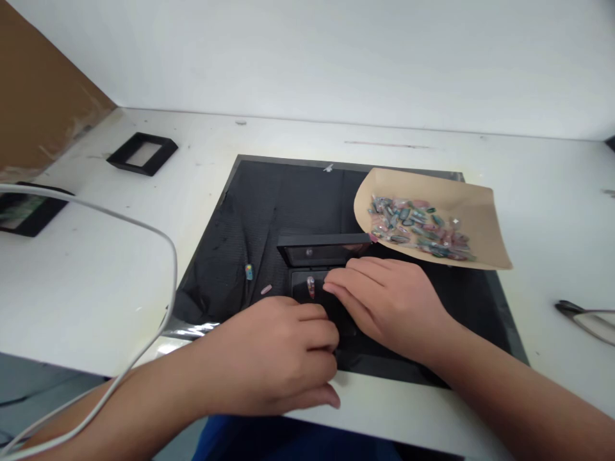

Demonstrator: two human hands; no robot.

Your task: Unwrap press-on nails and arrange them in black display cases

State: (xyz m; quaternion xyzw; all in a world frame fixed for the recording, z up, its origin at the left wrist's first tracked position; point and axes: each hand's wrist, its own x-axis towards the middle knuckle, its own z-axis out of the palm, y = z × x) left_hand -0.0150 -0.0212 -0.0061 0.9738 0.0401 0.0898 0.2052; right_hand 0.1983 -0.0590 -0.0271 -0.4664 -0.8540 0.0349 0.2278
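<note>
A small black hinged box [318, 251] stands open on a black mat [269, 205], its lid raised at the back. One pinkish stone [311, 286] lies in its base. My left hand [273, 355] curls around the box's near left corner. My right hand [389, 301] rests flat on the base's right side, fingertips beside the stone. A tan paper sheet [473, 221] to the right carries several pink and green stones [418, 227].
Two loose stones [248, 271] lie on the mat left of the box. A black frame [142, 153] and another dark frame [26, 211] sit at the left. A white cable [144, 224] loops across. Brown cardboard [38, 96] stands far left. Metal tweezers [583, 315] lie at the right.
</note>
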